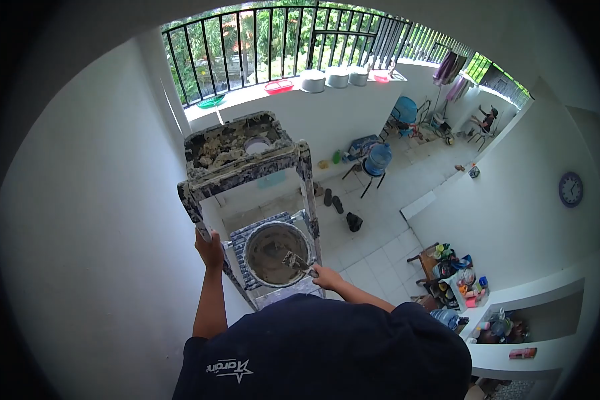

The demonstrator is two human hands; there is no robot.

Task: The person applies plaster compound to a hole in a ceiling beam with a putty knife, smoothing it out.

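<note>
The mortar bucket (273, 257) sits on a stepladder (247, 167) step, just beside the right hand (327, 275), its grip clenched on a trowel (295, 260) dipped inside. The left hand (210, 250), grip closed, clasps the stepladder rail.

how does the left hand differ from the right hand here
The left hand grips a rail of the ladder; the right hand holds a trowel. The left hand is outside the bucket, on its left; the right hand is at the bucket's lower right rim, with the trowel blade inside it. Both hands are bare and closed on something.
</note>
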